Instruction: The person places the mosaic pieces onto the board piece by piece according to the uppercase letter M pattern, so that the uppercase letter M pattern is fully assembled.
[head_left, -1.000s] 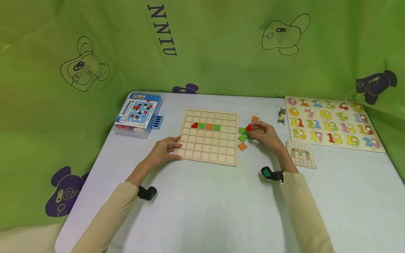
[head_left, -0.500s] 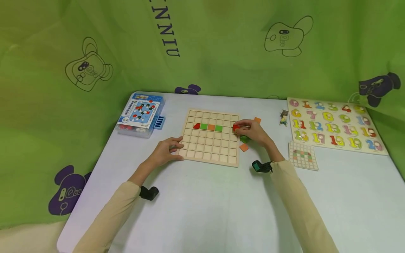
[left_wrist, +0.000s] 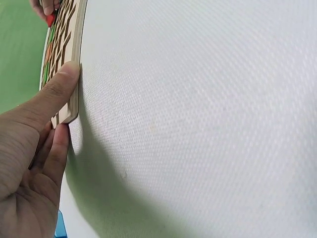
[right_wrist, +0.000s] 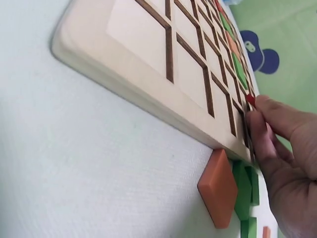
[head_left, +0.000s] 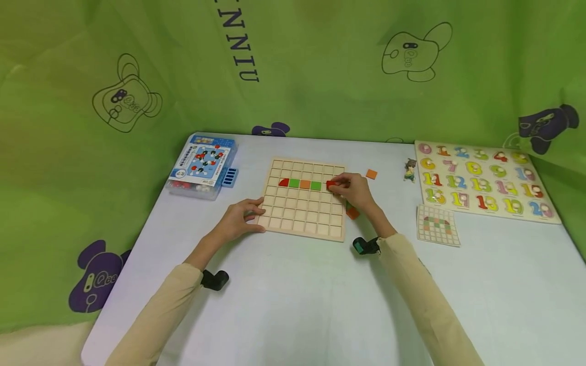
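Red piece (head_left: 330, 185): farther left than before, over the right part of the grid board (head_left: 299, 214), just right of the tile row (head_left: 304, 184); partly hidden, its direction and long axis cannot be told;
Right hand (head_left: 354, 189): reaches from near right; fingers and thumb pinch the red piece;
Left hand (head_left: 238, 219): grips the grid board's near left corner.

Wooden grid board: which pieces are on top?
Red tile, green tile, orange tile and second green tile, in one row. The right hand pinches another red piece over the board, hiding what lies beneath.
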Demonstrator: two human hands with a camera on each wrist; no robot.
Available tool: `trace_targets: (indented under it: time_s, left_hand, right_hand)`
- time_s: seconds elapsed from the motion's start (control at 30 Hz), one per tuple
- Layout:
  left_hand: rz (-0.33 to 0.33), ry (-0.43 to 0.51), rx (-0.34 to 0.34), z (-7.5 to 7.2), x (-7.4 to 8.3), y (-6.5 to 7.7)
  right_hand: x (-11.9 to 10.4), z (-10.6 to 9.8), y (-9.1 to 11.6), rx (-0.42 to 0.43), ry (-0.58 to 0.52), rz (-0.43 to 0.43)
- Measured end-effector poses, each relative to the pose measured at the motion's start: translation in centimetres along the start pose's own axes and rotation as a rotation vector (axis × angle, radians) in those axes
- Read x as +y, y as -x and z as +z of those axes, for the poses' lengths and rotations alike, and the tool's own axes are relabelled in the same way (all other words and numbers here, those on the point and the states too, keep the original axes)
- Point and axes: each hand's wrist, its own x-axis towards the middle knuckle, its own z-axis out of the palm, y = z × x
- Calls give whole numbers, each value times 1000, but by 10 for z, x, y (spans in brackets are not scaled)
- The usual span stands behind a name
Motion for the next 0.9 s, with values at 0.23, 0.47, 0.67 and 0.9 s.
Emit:
trace_targets:
  time_s: [0.23,0.47,0.67,0.9]
  left_hand:
    - [-8,16,-4,1,-1,0]
    - [-16,12,-3,0,1,0]
    - [-18,-15,0,-1,-1,-1]
    - [1,-6,-4,0,-1,0]
  right_hand:
    - [-4,4,2,13,75,-11]
    - [-6,2,2,-8,27,-26]
    - [-7,2,2,-12,-7,-21]
    - [-5,2,3,-21,-2,-22]
